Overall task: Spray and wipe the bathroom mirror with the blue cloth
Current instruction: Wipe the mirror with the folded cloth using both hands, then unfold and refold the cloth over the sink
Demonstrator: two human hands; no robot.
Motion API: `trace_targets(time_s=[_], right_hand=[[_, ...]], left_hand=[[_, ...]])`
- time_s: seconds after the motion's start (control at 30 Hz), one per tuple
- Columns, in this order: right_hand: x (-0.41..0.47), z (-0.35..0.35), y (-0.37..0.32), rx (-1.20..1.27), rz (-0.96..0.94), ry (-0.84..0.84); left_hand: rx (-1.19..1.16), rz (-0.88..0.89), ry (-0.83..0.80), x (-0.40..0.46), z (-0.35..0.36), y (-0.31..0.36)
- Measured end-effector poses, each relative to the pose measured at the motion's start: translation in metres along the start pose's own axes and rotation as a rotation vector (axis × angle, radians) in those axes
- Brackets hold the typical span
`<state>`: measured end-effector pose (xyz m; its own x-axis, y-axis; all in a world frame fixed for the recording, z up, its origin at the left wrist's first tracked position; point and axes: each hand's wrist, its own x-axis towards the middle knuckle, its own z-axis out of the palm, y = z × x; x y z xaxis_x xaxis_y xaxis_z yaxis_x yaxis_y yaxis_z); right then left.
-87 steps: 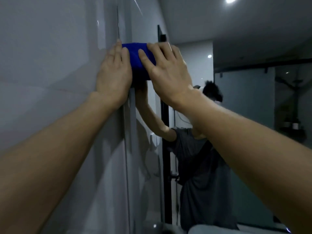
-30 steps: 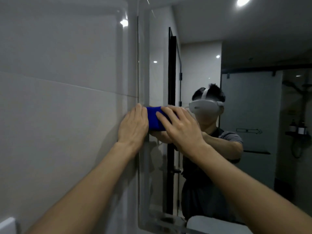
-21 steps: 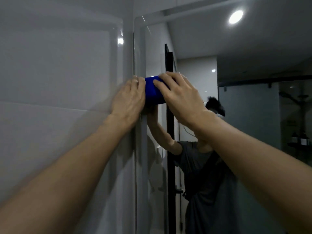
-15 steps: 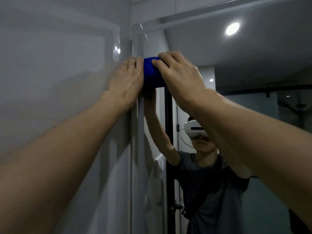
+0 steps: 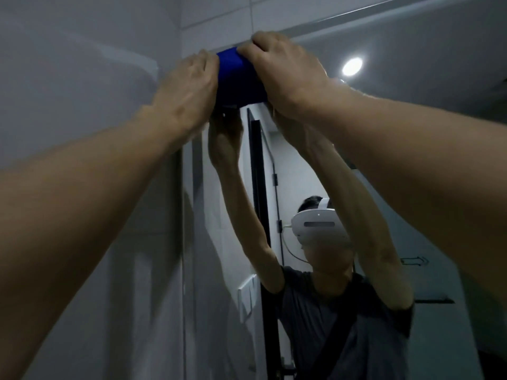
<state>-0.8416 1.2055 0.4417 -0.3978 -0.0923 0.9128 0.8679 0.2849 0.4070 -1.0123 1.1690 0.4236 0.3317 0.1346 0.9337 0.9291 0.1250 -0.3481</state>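
Wiping is in hand: at the upper centre of the frame, the left hand [image 5: 189, 86] and right hand [image 5: 285, 72] press the folded blue cloth [image 5: 238, 78] onto the mirror [image 5: 411, 111], fingers flat. Next, likely a firm downward stroke.

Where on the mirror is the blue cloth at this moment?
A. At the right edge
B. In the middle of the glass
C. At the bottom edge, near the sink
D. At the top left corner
D: the blue cloth sits between the left hand and the right hand, pressed where the mirror meets its top frame and left edge.
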Motion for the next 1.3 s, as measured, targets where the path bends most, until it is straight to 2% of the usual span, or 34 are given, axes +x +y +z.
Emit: trace_targets(time_s=[0.2, 0.37, 0.77, 0.93, 1.03, 1.3], right_hand=[[-0.031, -0.025, 0.046, -0.067, 0.031, -0.040], [-0.073, -0.050, 0.072, -0.130, 0.036, -0.113], [-0.219, -0.088, 0.070, -0.141, 0.103, -0.275], [-0.294, -0.109, 0.058, -0.132, 0.071, -0.330], [-0.338, -0.121, 0.053, -0.141, 0.031, -0.365], [-0.429, -0.161, 0.035, 0.063, 0.056, -0.722]], left_hand=[[-0.209, 0.005, -0.002, 0.016, -0.010, 0.049], [-0.241, -0.003, -0.009, 0.010, -0.020, 0.098], [-0.347, 0.012, -0.086, -0.082, -0.044, 0.200], [-0.307, 0.052, -0.169, -0.144, -0.050, 0.243], [-0.310, 0.061, -0.272, -0.183, -0.050, 0.267], [-0.578, 0.069, -0.571, -0.259, -0.070, 0.321]])
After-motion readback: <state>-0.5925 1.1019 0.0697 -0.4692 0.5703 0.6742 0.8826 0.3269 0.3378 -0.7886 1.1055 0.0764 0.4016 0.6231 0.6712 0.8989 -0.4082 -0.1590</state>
